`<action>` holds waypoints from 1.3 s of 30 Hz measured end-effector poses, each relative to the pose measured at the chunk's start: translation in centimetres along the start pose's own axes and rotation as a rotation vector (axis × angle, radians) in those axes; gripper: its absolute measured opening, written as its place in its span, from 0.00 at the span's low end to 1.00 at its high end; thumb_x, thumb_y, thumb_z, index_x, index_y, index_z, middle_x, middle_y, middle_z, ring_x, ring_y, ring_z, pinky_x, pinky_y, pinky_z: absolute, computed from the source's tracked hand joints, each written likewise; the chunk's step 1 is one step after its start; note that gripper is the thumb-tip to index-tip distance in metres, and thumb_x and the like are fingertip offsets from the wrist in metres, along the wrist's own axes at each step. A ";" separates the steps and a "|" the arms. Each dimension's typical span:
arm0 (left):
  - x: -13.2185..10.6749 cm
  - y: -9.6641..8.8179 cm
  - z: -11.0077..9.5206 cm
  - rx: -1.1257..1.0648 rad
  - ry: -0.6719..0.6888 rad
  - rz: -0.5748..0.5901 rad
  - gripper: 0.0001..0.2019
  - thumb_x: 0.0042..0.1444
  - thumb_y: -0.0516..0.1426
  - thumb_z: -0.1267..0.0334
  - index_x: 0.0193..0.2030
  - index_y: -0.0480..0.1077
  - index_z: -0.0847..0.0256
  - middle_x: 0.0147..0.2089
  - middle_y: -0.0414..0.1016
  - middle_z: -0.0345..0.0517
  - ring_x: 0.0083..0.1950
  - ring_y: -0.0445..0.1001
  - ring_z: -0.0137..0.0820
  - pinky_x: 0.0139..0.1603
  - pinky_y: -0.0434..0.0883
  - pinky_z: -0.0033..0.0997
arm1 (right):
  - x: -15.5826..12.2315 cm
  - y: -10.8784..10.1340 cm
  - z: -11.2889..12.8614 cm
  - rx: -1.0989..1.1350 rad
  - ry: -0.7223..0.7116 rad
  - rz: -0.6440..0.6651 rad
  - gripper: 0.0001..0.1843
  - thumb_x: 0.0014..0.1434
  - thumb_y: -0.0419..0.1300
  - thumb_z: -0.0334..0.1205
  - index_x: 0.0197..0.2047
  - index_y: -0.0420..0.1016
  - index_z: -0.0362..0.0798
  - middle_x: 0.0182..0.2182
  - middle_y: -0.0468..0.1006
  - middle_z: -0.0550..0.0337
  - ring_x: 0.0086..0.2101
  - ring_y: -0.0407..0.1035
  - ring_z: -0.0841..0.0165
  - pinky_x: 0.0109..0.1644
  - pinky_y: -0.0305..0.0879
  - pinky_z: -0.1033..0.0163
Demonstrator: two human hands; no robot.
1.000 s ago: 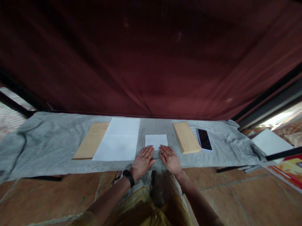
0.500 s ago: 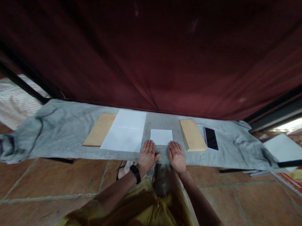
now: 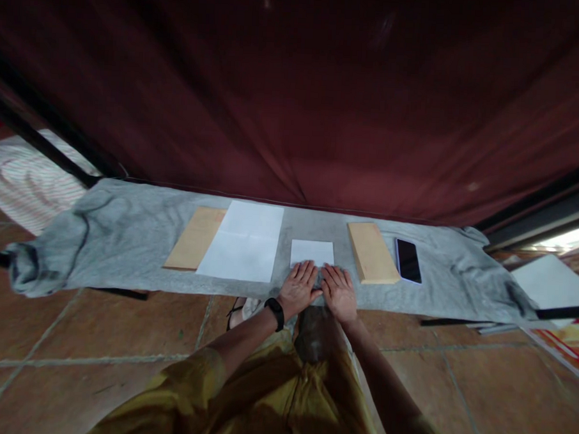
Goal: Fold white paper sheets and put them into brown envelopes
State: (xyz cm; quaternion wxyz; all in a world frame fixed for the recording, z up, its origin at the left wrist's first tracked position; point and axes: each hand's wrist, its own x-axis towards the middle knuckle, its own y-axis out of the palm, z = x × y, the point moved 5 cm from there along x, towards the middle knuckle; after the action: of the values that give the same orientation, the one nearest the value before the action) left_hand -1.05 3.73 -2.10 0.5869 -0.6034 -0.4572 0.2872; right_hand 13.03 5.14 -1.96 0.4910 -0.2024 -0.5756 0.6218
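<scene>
As left hand [image 3: 298,290] and right hand [image 3: 340,294] lie side by side, small white paper [image 3: 312,250] meets their fingertips

While a dark red curtain [image 3: 293,127] hangs beyond the small white paper, two bare hands lie palm down at the paper's near edge, their fingertips reaching onto it. The left hand's four fingers lie together and straight, its thumb angled out toward the right hand, whose fingers also lie flat and close together; whether the thumbs touch cannot be told. A black wristband [image 3: 275,313] circles the left wrist, nearer the wearer than the paper.

The small white paper rests flat on grey cloth [image 3: 130,235] that extends well to both sides of it. Left of the paper, and apart from it, a large white sheet [image 3: 244,242] with a crease across it overlaps a brown envelope [image 3: 195,240] lying farther left. Right of the paper sits a thick tan bundle [image 3: 373,254], with a dark-screened phone [image 3: 408,260] just beyond it on the same side. On the near side of the paper, below the cloth, are mustard-yellow clothing [image 3: 263,385] and a brown tiled floor [image 3: 121,331].
</scene>
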 end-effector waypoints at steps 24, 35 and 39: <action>-0.5 -0.1 0.8 -0.010 0.009 -0.025 0.32 0.69 0.47 0.49 0.72 0.54 0.70 0.75 0.54 0.62 0.77 0.50 0.43 0.75 0.50 0.50 | -0.2 0.6 -1.2 0.010 0.142 -0.108 0.25 0.71 0.46 0.37 0.66 0.68 0.41 0.65 0.68 0.47 0.67 0.56 0.57 0.70 0.57 0.48; 0.0 -0.4 1.4 0.005 0.033 -0.020 0.29 0.68 0.50 0.50 0.70 0.59 0.62 0.72 0.61 0.58 0.74 0.57 0.44 0.72 0.57 0.52 | 2.4 0.3 -2.0 0.002 0.200 -0.092 0.22 0.70 0.50 0.40 0.65 0.70 0.49 0.67 0.66 0.50 0.67 0.56 0.56 0.68 0.59 0.47; 0.1 -0.7 1.4 -0.001 0.040 -0.033 0.28 0.68 0.49 0.50 0.70 0.59 0.60 0.72 0.62 0.57 0.73 0.59 0.44 0.72 0.58 0.52 | 4.5 0.7 -2.9 -0.031 0.267 -0.068 0.22 0.71 0.50 0.39 0.65 0.70 0.49 0.66 0.67 0.49 0.66 0.57 0.58 0.69 0.57 0.49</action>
State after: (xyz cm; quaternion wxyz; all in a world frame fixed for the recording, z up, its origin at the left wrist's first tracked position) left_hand -2.42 4.37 -1.59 0.6003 -0.6016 -0.4552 0.2654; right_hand 13.19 10.59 -1.93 0.5807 -0.2716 -0.5212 0.5634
